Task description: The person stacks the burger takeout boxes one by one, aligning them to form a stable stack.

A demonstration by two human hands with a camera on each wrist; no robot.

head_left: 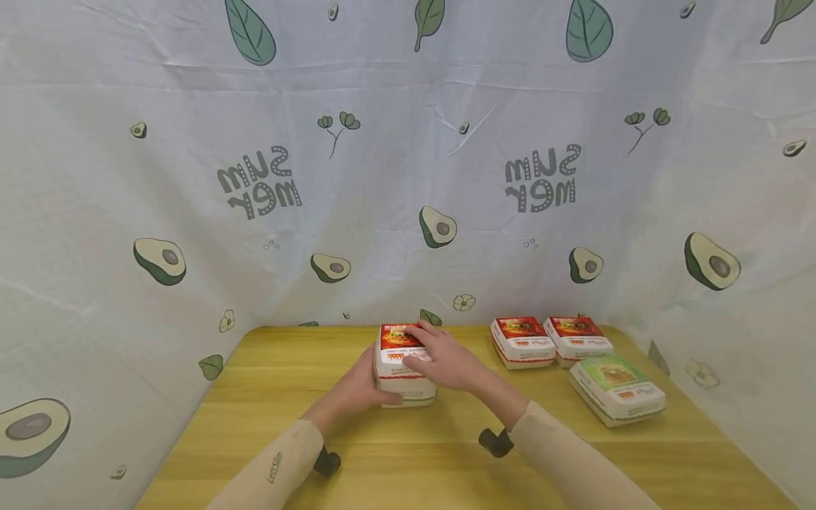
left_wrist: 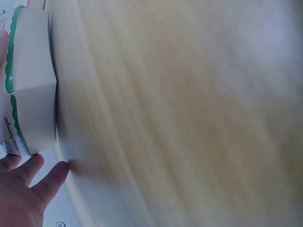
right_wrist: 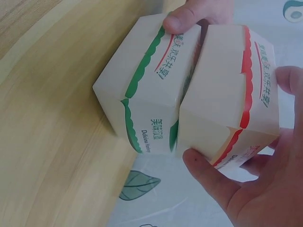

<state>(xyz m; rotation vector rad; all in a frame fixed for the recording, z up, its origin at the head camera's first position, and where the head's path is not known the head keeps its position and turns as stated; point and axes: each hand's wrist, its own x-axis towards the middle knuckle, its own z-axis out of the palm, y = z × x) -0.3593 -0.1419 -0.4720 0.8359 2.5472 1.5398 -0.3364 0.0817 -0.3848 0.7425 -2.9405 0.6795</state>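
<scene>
Two paper burger boxes are stacked near the table's middle in the head view. The upper, red-trimmed burger box (head_left: pixel 392 361) has a burger picture on its lid. Beneath it is a green-trimmed burger box (head_left: pixel 414 391), its side close over the wood. My left hand (head_left: pixel 360 386) holds this lower box from the left, thumb on its near side. My right hand (head_left: pixel 443 358) grips the red-trimmed box from above and the right. Fingers and thumb span the red-trimmed box (right_wrist: pixel 213 71) in the right wrist view, where a narrow gap shows between the boxes.
At the back right of the wooden table (head_left: pixel 268 397) stand two red-lidded burger boxes (head_left: pixel 523 350), side by side. A green-lidded burger box (head_left: pixel 618 389) lies in front of them, nearer the right edge. Behind the table hangs a white curtain (head_left: pixel 382 177) with avocado prints.
</scene>
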